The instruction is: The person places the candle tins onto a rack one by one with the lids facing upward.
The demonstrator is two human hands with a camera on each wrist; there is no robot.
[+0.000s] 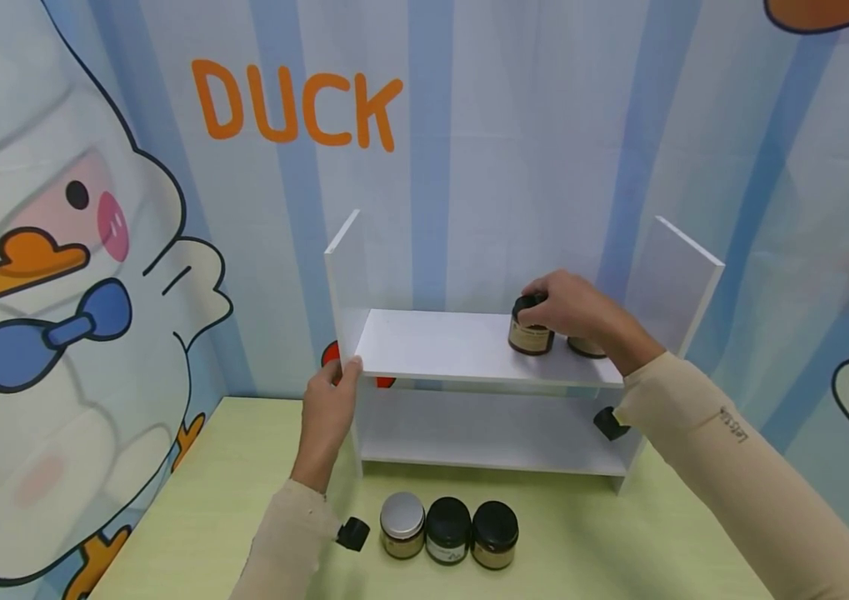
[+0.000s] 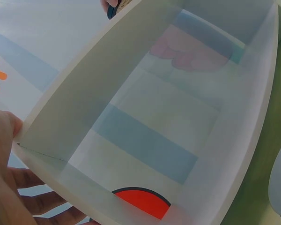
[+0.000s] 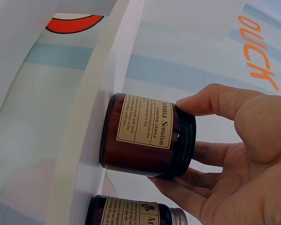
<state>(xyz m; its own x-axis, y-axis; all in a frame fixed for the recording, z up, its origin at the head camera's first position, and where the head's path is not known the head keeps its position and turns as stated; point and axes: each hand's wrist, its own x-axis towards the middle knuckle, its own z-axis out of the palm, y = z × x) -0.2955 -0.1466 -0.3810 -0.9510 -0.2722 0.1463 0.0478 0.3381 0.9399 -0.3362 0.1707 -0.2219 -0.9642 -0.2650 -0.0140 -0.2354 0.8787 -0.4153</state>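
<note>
My right hand point(image 1: 574, 312) grips a dark amber scented candle jar point(image 3: 140, 136) by its black lid, thumb on one side and fingers on the other. The jar's base is right at the upper board point(image 1: 431, 342) of a white two-tier shelf, toward its right side. A second candle jar point(image 3: 131, 212) with a silvery lid stands beside it, mostly covered by my hand in the head view. My left hand point(image 1: 328, 412) holds the shelf's left side panel point(image 1: 345, 292) near the upper board, thumb at the front edge and fingers around the outside.
On the pale green table point(image 1: 259, 467) in front of the shelf stand a silver-lidded jar point(image 1: 402, 523) and two black-lidded jars, one in the middle point(image 1: 448, 529) and one at the right point(image 1: 495, 533). A striped duck-print curtain point(image 1: 499, 125) hangs close behind. The right side panel point(image 1: 675, 283) rises beside my right wrist.
</note>
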